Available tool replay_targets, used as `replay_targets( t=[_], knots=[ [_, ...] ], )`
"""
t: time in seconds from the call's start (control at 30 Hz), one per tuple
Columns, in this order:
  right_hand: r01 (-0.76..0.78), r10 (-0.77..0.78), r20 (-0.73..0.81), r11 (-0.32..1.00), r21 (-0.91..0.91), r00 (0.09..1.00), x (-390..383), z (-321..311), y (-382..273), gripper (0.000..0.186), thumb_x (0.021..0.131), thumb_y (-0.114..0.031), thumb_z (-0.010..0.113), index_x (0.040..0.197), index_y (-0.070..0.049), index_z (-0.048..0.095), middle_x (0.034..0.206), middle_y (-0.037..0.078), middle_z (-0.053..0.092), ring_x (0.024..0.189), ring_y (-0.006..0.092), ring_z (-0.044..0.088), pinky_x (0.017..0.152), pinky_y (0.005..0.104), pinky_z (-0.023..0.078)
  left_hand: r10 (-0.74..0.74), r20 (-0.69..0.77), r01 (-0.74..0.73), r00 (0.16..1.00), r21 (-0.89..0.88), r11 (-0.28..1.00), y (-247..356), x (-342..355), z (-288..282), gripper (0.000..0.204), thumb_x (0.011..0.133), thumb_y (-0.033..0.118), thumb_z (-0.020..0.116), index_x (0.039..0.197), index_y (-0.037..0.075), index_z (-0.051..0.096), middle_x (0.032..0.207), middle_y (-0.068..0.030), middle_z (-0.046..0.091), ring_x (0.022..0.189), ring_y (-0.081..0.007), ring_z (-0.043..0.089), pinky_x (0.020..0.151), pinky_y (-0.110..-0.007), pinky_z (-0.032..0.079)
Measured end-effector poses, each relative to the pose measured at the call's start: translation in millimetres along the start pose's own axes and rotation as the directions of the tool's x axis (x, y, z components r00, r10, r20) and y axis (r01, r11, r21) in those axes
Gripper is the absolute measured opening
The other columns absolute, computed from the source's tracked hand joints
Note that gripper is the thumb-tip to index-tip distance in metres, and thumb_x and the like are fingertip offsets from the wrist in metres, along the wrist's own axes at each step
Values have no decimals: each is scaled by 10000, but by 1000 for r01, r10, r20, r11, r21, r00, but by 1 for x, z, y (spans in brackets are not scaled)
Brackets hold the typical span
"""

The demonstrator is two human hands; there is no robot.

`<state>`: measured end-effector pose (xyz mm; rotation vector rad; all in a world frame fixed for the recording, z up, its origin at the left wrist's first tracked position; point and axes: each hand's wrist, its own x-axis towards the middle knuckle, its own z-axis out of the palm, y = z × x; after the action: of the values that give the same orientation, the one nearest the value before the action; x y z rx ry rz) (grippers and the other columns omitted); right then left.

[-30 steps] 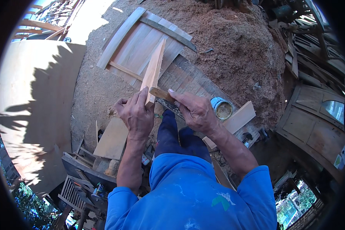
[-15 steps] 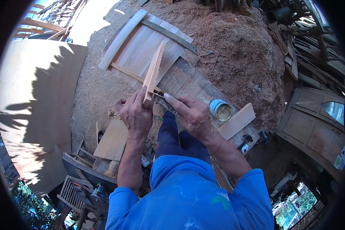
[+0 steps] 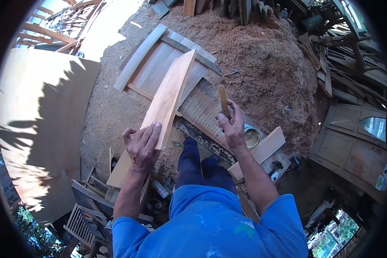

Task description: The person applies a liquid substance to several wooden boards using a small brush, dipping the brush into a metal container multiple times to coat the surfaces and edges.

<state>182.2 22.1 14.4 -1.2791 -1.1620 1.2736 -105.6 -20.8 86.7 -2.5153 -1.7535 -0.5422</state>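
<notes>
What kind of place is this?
Probably a woodworking shop: there's a big heap of wood shavings, a panel of joined boards, and a plank in the person's left hand.

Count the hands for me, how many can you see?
2. The left hand holds the near end of a long board; the right hand holds a short brown stick. No others show.

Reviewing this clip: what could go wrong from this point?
The left hand grips the long, pale wooden board near one end only, so it might tip or twist.
The right hand, holding a short, flat brown wooden stick, is close to the round white-and-blue can and might knock it.
</notes>
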Motion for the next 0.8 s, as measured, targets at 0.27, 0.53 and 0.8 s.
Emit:
replay_targets(
  t=[0.27,0.53,0.8],
  knots=[
    [-558,603,224,449,697,766,153,123,74,377,918,-357,755,1104,-120,528,948,86,681,689,100,584,449,212,381,315,22,-307,949,287,907,-95,29,47,386,912,199,535,1266,180,688,1254,32,689,1048,-228,664,1039,-509,292],
    [-538,625,77,595,597,777,215,194,155,260,873,-38,732,1101,-99,625,918,13,684,667,97,637,451,217,431,408,148,-434,901,321,842,-175,14,124,454,931,257,507,1376,214,588,1378,-4,580,1173,-224,585,1162,-631,180],
    [-530,670,-62,637,559,740,244,240,214,370,811,4,772,1134,-68,607,965,33,688,698,122,636,506,244,454,136,504,-187,853,51,981,-235,31,139,595,927,243,597,1502,218,442,1516,-55,437,1360,-252,446,1194,-594,184]
  ],
)
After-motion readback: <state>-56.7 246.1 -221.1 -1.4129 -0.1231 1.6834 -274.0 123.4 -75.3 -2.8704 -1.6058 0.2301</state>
